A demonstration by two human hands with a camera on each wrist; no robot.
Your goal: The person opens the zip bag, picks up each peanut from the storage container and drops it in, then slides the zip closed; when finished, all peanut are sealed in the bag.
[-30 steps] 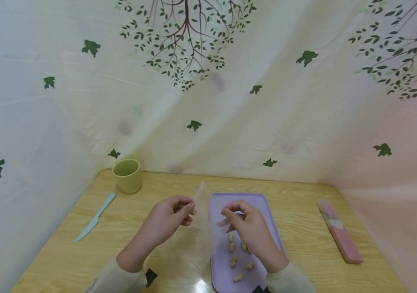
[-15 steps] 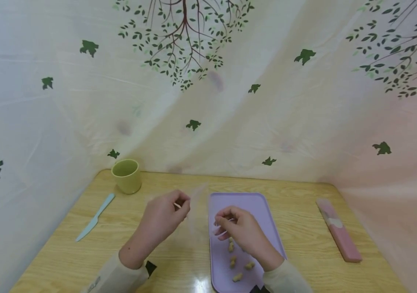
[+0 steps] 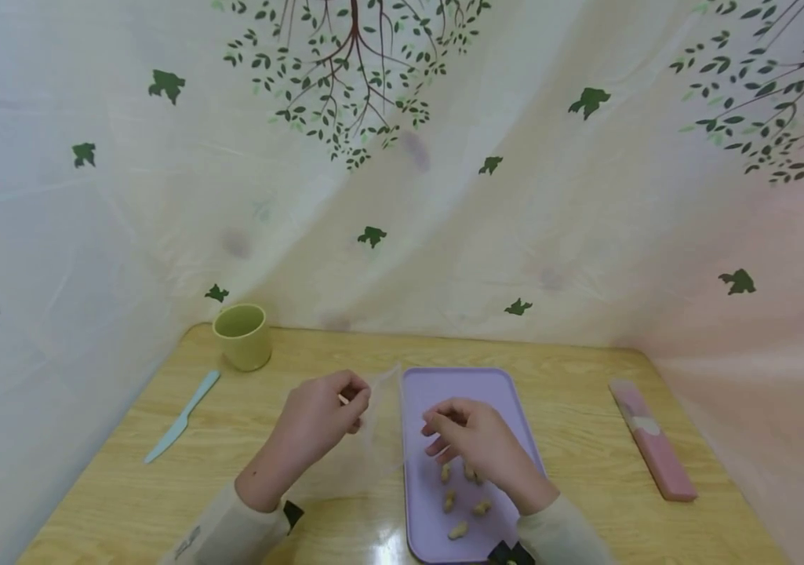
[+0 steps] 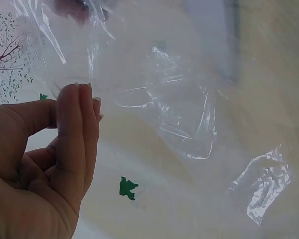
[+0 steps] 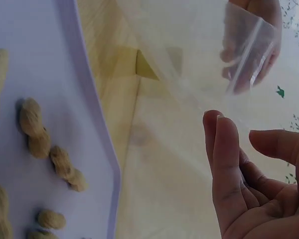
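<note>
A clear thin plastic bag (image 3: 382, 424) hangs from my left hand (image 3: 317, 412), which pinches its edge between thumb and fingers. Creases and shine mark the film of the bag (image 4: 184, 114) in the left wrist view. My right hand (image 3: 482, 439) hovers above the purple tray (image 3: 458, 384), just right of the bag. In the right wrist view, a gap shows between that hand's thumb and fingers, with the bag's edge close to the fingertips. Several unshelled peanuts (image 3: 457, 530) lie on the tray, some partly hidden below the right hand.
A green cup (image 3: 242, 337) stands at the table's back left corner. Before it lies a pale blue knife (image 3: 183, 417). On the right is a long pink case (image 3: 654, 443). A printed cloth (image 3: 444, 235) hangs behind the wooden table (image 3: 585, 471).
My left hand has drawn slightly back with the bag, which now hangs farther left of the tray. The right hand dipped, then rose a little, its fingers now spread away from the bag.
</note>
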